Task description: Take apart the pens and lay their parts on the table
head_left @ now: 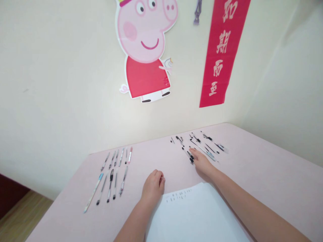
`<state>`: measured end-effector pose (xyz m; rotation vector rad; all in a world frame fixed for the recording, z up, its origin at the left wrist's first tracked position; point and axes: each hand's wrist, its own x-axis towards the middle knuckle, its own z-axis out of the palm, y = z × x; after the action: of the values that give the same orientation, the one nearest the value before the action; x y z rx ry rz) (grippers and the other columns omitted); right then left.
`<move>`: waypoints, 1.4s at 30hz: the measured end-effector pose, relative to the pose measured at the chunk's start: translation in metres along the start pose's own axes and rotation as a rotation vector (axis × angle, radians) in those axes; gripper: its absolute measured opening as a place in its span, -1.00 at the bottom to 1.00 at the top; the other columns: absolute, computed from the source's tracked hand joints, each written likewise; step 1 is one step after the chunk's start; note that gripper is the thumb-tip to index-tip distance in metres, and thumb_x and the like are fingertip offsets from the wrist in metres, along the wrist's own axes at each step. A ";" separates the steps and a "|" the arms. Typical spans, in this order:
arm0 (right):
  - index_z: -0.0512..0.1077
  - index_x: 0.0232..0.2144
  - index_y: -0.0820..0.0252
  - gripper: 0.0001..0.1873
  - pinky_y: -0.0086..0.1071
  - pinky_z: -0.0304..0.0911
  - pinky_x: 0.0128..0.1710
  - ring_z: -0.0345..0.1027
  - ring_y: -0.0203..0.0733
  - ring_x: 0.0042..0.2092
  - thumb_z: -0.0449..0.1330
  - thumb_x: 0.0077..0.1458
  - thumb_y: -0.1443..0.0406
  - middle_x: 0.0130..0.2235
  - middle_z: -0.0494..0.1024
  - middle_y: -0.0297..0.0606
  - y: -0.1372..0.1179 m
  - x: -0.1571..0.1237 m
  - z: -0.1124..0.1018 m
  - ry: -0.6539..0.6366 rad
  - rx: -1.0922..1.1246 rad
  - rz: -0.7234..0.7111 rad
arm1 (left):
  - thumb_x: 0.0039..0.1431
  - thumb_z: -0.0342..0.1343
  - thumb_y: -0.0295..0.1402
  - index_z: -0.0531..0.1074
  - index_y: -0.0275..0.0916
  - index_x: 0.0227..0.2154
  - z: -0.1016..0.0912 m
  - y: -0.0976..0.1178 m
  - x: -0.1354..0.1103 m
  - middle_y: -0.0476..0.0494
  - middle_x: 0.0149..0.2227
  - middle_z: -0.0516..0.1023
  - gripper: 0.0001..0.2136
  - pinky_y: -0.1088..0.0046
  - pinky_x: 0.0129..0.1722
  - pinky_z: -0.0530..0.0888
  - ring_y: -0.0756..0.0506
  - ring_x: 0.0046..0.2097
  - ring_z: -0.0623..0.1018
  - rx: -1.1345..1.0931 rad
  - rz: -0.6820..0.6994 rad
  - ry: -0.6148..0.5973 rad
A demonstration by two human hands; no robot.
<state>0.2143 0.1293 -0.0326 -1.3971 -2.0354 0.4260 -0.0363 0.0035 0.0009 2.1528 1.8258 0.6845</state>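
My right hand (201, 162) reaches over loose pen parts on the right of the table, its fingers stretched out and apart. Black pen pieces (189, 156) lie right at its fingertips; I cannot tell whether they touch. My left hand (153, 185) rests on the table by the top left corner of the white paper (194, 215), fingers curled in; anything inside them is hidden. Small handwritten marks run along the paper's top. Beyond my right hand are scattered black caps, refills and a pale pen barrel (203, 150).
Two rows of pens lie on the left of the pink table (151, 154), among them a white pen with a blue end (93, 193) and a red-and-white pen (130, 155). The wall behind bears a pig cutout (147, 77) and a red banner (222, 60).
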 end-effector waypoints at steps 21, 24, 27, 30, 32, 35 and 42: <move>0.38 -0.05 0.17 -0.58 -0.13 -0.09 0.18 -0.14 -0.10 0.24 0.05 0.00 0.43 0.17 0.19 -0.15 -0.008 -0.008 -0.011 -0.078 -0.159 -0.213 | 0.11 -0.10 -0.47 0.31 -0.22 -0.42 0.000 0.000 0.001 -0.07 -0.36 0.37 -0.90 0.45 -0.28 0.30 -0.04 -0.30 0.39 -0.008 -0.014 -0.012; 0.39 -0.05 0.18 -0.58 -0.12 -0.10 0.19 -0.14 -0.10 0.24 0.06 -0.01 0.43 0.16 0.22 -0.14 -0.008 -0.005 -0.010 -0.068 -0.164 -0.213 | 0.10 -0.09 -0.47 0.32 -0.22 -0.42 -0.001 0.000 0.001 -0.07 -0.36 0.37 -0.90 0.45 -0.27 0.30 -0.03 -0.30 0.40 -0.010 -0.029 -0.014; 0.38 -0.04 0.21 -0.57 -0.11 -0.08 0.18 -0.11 -0.08 0.24 0.09 -0.02 0.41 0.14 0.25 -0.13 -0.012 -0.005 -0.014 -0.046 -0.175 -0.214 | 0.10 -0.09 -0.48 0.31 -0.22 -0.43 -0.001 0.000 0.001 -0.07 -0.37 0.37 -0.90 0.45 -0.27 0.30 -0.03 -0.31 0.40 -0.009 -0.022 -0.016; 0.43 -0.09 0.26 -0.63 -0.11 -0.05 0.17 -0.03 -0.06 0.21 0.03 0.03 0.41 0.07 0.35 -0.10 -0.017 -0.005 -0.018 0.011 -0.222 -0.207 | 0.09 -0.09 -0.48 0.31 -0.22 -0.43 0.000 -0.001 0.001 -0.07 -0.37 0.37 -0.90 0.45 -0.28 0.30 -0.03 -0.31 0.39 -0.009 -0.011 -0.011; 0.46 -0.15 0.29 -0.65 -0.10 -0.04 0.16 0.03 -0.04 0.18 -0.02 0.06 0.43 0.00 0.42 -0.07 -0.020 -0.005 -0.020 0.050 -0.264 -0.191 | 0.09 -0.09 -0.48 0.30 -0.22 -0.43 0.000 -0.001 0.001 -0.07 -0.37 0.36 -0.90 0.45 -0.28 0.29 -0.03 -0.31 0.39 -0.011 -0.010 -0.004; 0.48 -0.18 0.30 -0.65 -0.09 -0.03 0.16 0.07 -0.03 0.16 -0.02 0.05 0.44 -0.03 0.45 -0.07 -0.021 -0.006 -0.020 0.072 -0.288 -0.170 | 0.09 -0.08 -0.48 0.30 -0.22 -0.44 0.001 -0.001 0.001 -0.06 -0.38 0.36 -0.91 0.46 -0.29 0.29 -0.04 -0.31 0.39 -0.009 -0.025 0.000; 0.46 -0.15 0.37 -0.63 -0.12 -0.01 0.16 0.11 0.00 0.13 -0.01 0.01 0.44 -0.03 0.45 -0.05 -0.026 -0.005 -0.021 0.054 -0.340 -0.147 | 0.09 -0.08 -0.48 0.30 -0.22 -0.43 0.001 -0.001 0.001 -0.07 -0.38 0.36 -0.91 0.46 -0.29 0.29 -0.04 -0.31 0.39 -0.002 -0.021 -0.011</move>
<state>0.2103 0.1129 -0.0030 -1.4185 -2.2205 -0.0246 -0.0368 0.0048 -0.0004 2.1290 1.8388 0.6683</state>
